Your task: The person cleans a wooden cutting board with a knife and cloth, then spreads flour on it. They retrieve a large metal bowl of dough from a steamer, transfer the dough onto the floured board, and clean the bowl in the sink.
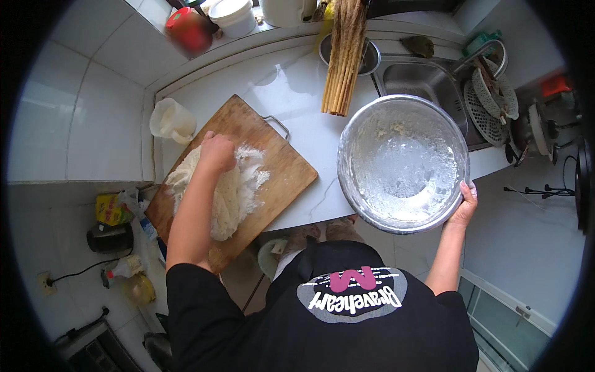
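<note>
My right hand (462, 207) grips the rim of a large metal basin (399, 158) at its lower right. The basin's inside, smeared with flour and bits of dough, faces up toward me. My left hand (216, 151) is curled into a fist over a mass of pale dough (225, 204) on a wooden cutting board (283, 172). Its fingertips are hidden, so whether it presses on the dough or holds a bit of it is unclear. Loose white flour (251, 174) lies along the dough's right side. A metal handle (278, 125) sticks out from the board's upper right edge.
A translucent plastic jug (173, 120) stands beyond the board's left corner. A bundle of thin sticks (343, 69) lies over a metal bowl (372, 58) on the white countertop (302, 107). Behind the basin is a steel sink (418, 81), with plastic strainers (495, 88) at its right.
</note>
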The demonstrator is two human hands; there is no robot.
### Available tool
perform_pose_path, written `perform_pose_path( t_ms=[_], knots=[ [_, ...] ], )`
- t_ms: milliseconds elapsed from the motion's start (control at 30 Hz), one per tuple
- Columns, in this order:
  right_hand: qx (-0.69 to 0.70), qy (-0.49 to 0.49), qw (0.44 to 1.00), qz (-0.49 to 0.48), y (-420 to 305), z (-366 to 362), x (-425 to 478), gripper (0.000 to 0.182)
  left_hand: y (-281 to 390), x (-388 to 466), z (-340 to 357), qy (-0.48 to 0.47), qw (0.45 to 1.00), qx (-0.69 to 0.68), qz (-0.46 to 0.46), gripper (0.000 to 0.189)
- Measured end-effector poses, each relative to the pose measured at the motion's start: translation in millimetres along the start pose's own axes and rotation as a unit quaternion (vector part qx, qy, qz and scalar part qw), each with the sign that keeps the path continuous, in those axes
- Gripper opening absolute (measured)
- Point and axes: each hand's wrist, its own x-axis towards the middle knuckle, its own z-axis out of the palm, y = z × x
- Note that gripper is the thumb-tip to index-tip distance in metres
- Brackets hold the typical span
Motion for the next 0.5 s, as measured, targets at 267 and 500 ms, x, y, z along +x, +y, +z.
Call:
perform_pose_path(
  t_ms=[267,500],
  knots=[
    [0.081,0.080,0.993,0.032,43.6,-17.6,8.9,0.031,-6.6,-150.1,-2.6,0.144,0.984,-0.027,-0.104,0.016],
    [0.105,0.072,0.989,0.070,67.9,-22.1,14.2,0.035,-28.9,-218.6,29.2,0.059,0.926,-0.255,-0.273,0.035]
  ],
)
